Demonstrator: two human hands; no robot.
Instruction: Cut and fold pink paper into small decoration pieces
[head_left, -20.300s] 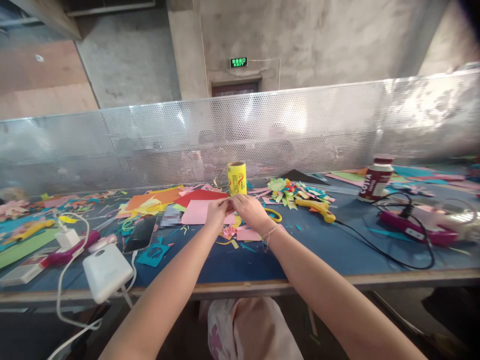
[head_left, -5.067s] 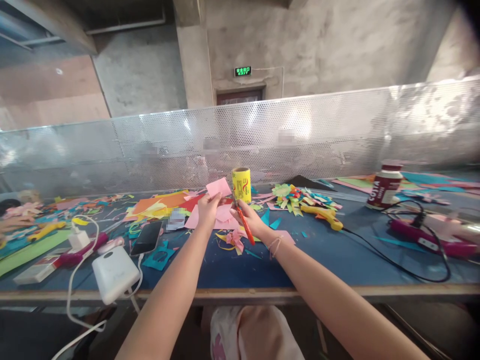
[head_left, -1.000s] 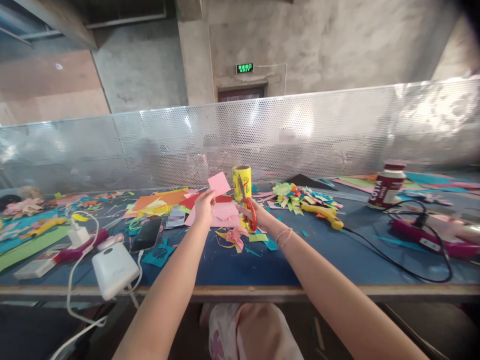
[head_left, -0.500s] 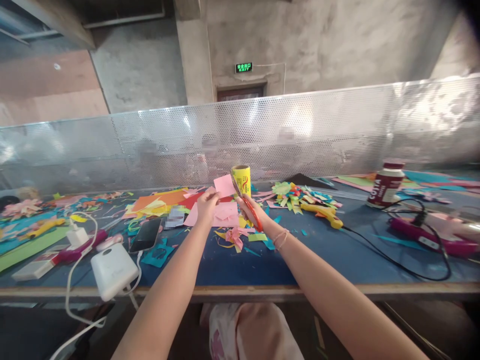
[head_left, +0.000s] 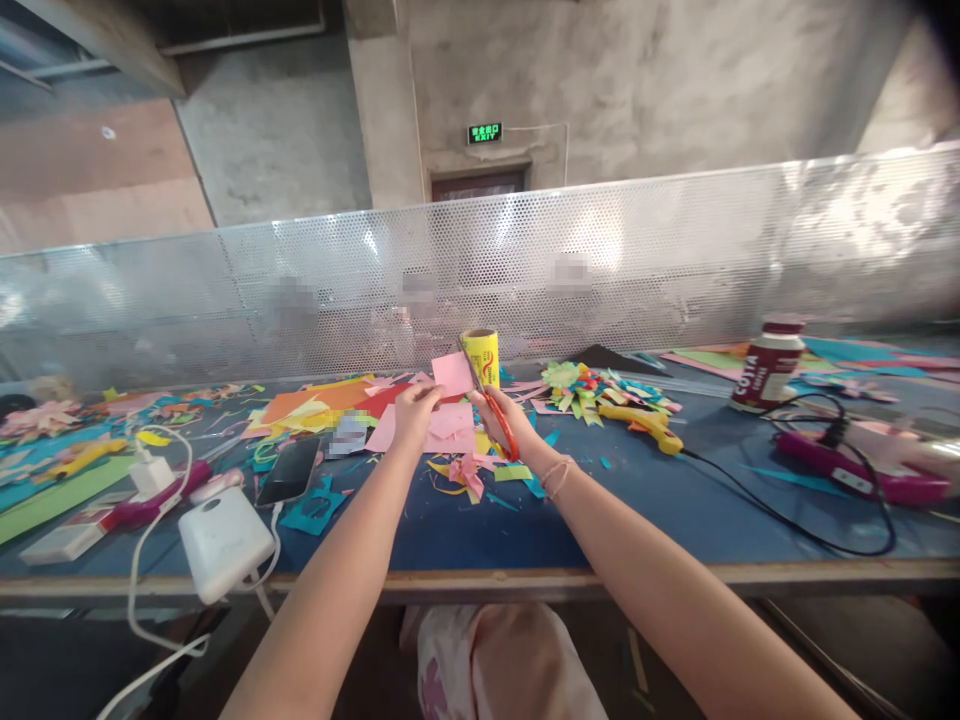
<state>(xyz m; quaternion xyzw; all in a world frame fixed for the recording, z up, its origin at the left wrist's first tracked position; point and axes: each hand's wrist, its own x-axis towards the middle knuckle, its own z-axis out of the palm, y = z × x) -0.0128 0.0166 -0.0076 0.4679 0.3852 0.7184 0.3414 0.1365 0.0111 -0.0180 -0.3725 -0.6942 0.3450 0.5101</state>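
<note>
Between the fingers of my left hand (head_left: 418, 408) is a small square of pink paper (head_left: 451, 373), held upright above the table. My right hand (head_left: 504, 420) grips a pair of scissors with orange-red handles (head_left: 509, 432). The blades point up and lie along the right edge of the pink square. Just behind them stands a yellow tube (head_left: 482, 357) with printed lettering. Under my hands lies a larger pink sheet (head_left: 454, 430) with scraps on it. A crumpled pink piece (head_left: 471, 477) and yellow-green strips are nearer to me.
A yellow glue gun (head_left: 645, 425) with a black cord lies to the right, before a pile of paper loops (head_left: 581, 388). A bottle (head_left: 768, 365) stands farther right. At left are a phone (head_left: 291, 470) and a white power bank (head_left: 225, 542). A perforated metal screen (head_left: 675, 270) runs behind.
The pink square and the scissors have shifted very slightly against each other, the blades staying at its right edge. The whole view has moved a little.
</note>
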